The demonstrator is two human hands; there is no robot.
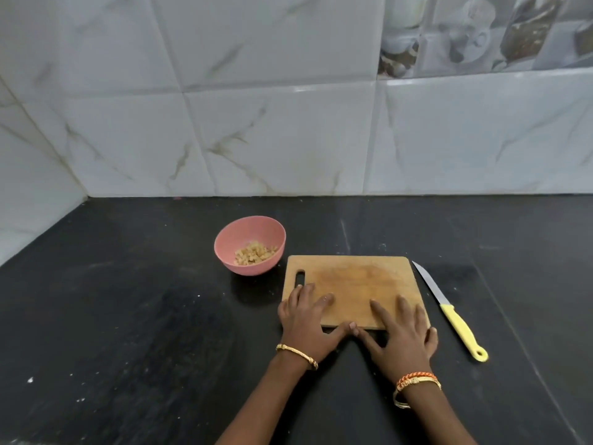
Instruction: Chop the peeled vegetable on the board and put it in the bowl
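Observation:
A wooden chopping board [356, 281] lies bare on the black counter. My left hand [306, 322] rests flat on its near left corner, fingers straight. On the near right part of the board my right hand [402, 338] lies flat too, and the two thumbs meet at the board's front edge. A pink bowl [248, 231] stands just beyond the board's left corner and holds small pale chopped vegetable pieces [255, 253]. A knife [449, 311] with a yellow handle lies on the counter right of the board, blade pointing away from me.
The black counter [128, 316] runs back to a white tiled wall [256, 123] and meets a side wall at the far left corner. Small white specks dot the counter.

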